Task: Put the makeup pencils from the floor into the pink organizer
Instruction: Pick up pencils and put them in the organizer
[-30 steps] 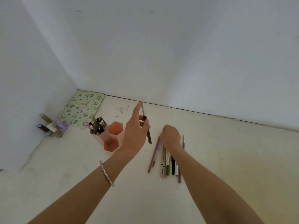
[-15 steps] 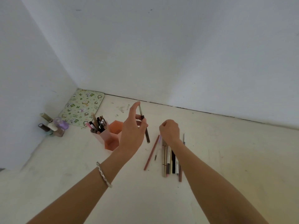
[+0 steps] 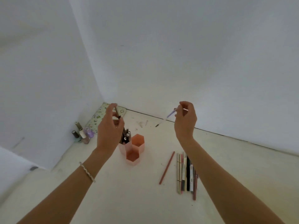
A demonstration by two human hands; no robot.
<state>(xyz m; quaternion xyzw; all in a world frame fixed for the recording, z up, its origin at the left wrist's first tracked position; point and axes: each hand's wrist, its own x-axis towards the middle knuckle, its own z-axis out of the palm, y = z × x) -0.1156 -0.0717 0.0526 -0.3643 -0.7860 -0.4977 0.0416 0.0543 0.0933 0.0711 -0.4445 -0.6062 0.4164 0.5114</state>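
The pink organizer [image 3: 136, 150] has hexagonal cups standing on the floor; its far left cup holds several pencils [image 3: 126, 137]. My left hand [image 3: 110, 131] hovers over that cup, pinching a dark pencil [image 3: 117, 112] that points down into it. My right hand [image 3: 185, 120] is raised to the right and grips a thin lilac pencil [image 3: 168, 116] by its upper end, tip slanting down-left. A row of several makeup pencils [image 3: 186, 173] lies on the floor under my right forearm, with a red-brown pencil [image 3: 167, 167] apart on its left.
Nail polish bottles [image 3: 82, 135] cluster against the left wall. A patterned green mat [image 3: 98, 118] lies in the corner behind the organizer. White walls close in on the left and at the back.
My left hand carried the dark pencil left to above the full cup. My right hand rose off the floor row holding the lilac pencil. The camera view tilted up.
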